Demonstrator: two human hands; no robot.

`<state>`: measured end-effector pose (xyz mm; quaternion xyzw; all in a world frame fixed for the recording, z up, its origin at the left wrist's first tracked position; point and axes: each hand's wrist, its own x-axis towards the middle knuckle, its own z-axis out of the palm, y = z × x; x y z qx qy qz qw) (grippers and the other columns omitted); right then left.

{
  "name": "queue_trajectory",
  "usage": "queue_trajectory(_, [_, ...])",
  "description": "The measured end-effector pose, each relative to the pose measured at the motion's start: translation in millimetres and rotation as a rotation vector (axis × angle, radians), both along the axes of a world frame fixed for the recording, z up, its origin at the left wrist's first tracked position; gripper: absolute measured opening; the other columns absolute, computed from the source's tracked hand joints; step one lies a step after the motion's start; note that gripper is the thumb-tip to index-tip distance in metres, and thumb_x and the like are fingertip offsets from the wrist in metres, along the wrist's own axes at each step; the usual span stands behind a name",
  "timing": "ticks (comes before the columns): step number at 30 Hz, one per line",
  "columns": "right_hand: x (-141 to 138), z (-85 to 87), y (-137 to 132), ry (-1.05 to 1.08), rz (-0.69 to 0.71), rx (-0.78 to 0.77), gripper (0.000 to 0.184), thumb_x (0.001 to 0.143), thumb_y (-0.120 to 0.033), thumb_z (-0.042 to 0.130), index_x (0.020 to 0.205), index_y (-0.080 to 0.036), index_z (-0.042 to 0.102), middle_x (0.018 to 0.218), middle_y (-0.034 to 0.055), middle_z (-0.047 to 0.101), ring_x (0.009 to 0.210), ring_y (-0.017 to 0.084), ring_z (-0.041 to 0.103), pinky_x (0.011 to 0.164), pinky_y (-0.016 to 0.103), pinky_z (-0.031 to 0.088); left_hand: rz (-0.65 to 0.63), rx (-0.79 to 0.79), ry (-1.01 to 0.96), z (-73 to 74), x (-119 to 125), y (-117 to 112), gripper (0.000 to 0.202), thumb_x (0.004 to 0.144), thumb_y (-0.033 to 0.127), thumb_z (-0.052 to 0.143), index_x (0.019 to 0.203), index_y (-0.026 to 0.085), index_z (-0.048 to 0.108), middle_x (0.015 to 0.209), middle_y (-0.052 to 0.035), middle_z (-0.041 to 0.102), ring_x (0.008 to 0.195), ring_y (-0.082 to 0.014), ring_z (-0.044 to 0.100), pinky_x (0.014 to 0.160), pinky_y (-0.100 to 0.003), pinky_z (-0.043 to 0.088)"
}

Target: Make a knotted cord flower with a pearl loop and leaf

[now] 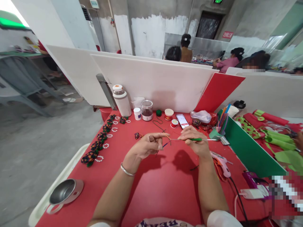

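Note:
My right hand [197, 143] grips a crochet hook [196, 139] with a green handle, its thin metal shaft pointing left. Facing it, my left hand [146, 145] has its index finger stretched toward the hook's tip while the other fingers curl around yarn [166, 143]. Orange and dark blue strands show between the two hands, at the hook's end. Both hands are held above the red table. Behind my left hand lies a small multicoloured yarn piece [137, 135]. The exact loop on the hook is too small to make out.
Multicoloured yarn pieces [96, 145] with white bead loops line the left side. A metal cup [67, 191] stands near left. At the back are a thermos [123, 102], a jar [147, 110], and a phone [182, 121]. A pink glue gun [222, 165] lies right, beside a green divider [251, 151].

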<state>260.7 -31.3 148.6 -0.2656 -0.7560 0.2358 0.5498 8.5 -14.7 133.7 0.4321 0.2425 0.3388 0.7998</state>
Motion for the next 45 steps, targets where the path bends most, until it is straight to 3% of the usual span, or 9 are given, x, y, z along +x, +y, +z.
queue_trajectory(8, [0,-4.0,1,0.156,0.074,-0.119,0.017,0.089,-0.042,0.07,0.087,-0.028,0.08,0.075,0.005,0.075,0.085,0.025,0.064,0.08,0.044,0.051,-0.036,0.005,0.003,-0.3,-1,2,0.047,0.056,0.012,0.081,0.103,0.015,0.079,0.06,0.0022,0.057,0.04,-0.0016,0.035,0.038,-0.02,0.016])
queue_trajectory(13, [-30,-17.3,6,0.263,0.086,-0.128,0.026,0.09,-0.051,0.065,0.09,-0.029,0.079,0.078,0.0038,0.076,0.083,0.025,0.067,0.082,0.047,0.054,0.193,0.148,0.12,-4.3,20,-5,0.071,0.064,0.014,0.078,0.133,0.015,0.064,0.065,0.0037,0.058,0.045,-0.0032,0.037,0.043,-0.02,0.024])
queue_trajectory(15, [-46,-19.9,5,0.175,0.017,-0.037,0.02,0.091,-0.046,0.066,0.095,-0.031,0.078,0.086,0.0028,0.077,0.086,0.024,0.067,0.084,0.046,0.055,0.344,0.262,0.152,-6.3,30,-9,0.082,0.065,0.012,0.078,0.143,0.016,0.054,0.065,0.0059,0.055,0.051,-0.0046,0.042,0.049,-0.019,0.031])
queue_trajectory(19, [-61,-20.1,-1,-0.113,-0.384,0.296,0.018,0.088,-0.026,0.073,0.104,-0.033,0.076,0.1,0.0022,0.078,0.097,0.024,0.065,0.088,0.044,0.052,0.53,0.359,0.159,-9.9,40,-11,0.094,0.068,0.019,0.082,0.152,0.016,0.04,0.061,0.0083,0.052,0.054,-0.006,0.045,0.053,-0.019,0.035])
queue_trajectory(21, [-61,-20.2,-3,-0.159,-0.504,0.419,0.023,0.087,-0.021,0.074,0.106,-0.033,0.076,0.101,0.002,0.079,0.098,0.024,0.064,0.085,0.043,0.052,0.502,0.32,0.114,-10.1,40,-12,0.098,0.067,0.022,0.084,0.153,0.016,0.038,0.06,0.0089,0.051,0.053,-0.0063,0.044,0.053,-0.019,0.035])
queue_trajectory(23, [-57,-20.0,-3,-0.135,-0.476,0.431,0.02,0.088,-0.022,0.072,0.104,-0.033,0.076,0.1,0.0021,0.079,0.095,0.023,0.065,0.082,0.042,0.053,0.416,0.236,0.056,-8.7,38,-12,0.1,0.065,0.022,0.085,0.153,0.016,0.038,0.059,0.0086,0.054,0.05,-0.0062,0.044,0.05,-0.019,0.033])
queue_trajectory(28, [-34,-11.8,3,0.005,-0.144,0.138,0.013,0.092,-0.036,0.068,0.1,-0.03,0.077,0.094,0.0027,0.078,0.086,0.022,0.069,0.083,0.044,0.055,0.148,0.041,-0.035,-3.1,20,-7,0.095,0.06,0.012,0.082,0.148,0.016,0.046,0.063,0.0035,0.064,0.041,-0.0038,0.04,0.041,-0.019,0.021])
queue_trajectory(31, [-14,-3.6,3,0.007,-0.09,0.034,0.014,0.091,-0.038,0.07,0.099,-0.03,0.078,0.089,0.0029,0.077,0.085,0.023,0.068,0.084,0.045,0.053,0.048,0.011,-0.018,-1.7,12,-4,0.087,0.06,0.008,0.08,0.142,0.016,0.054,0.061,0.0037,0.063,0.04,-0.0026,0.037,0.039,-0.02,0.016])
queue_trajectory(45, [6,0.0,-2,0.157,-0.003,-0.135,0.021,0.09,-0.043,0.068,0.082,-0.027,0.08,0.072,0.0053,0.072,0.08,0.024,0.063,0.077,0.042,0.052,-0.083,0.009,0.017,1.7,3,-2,0.058,0.056,0.008,0.078,0.113,0.015,0.075,0.062,0.0017,0.059,0.042,-0.0031,0.04,0.037,-0.018,0.018])
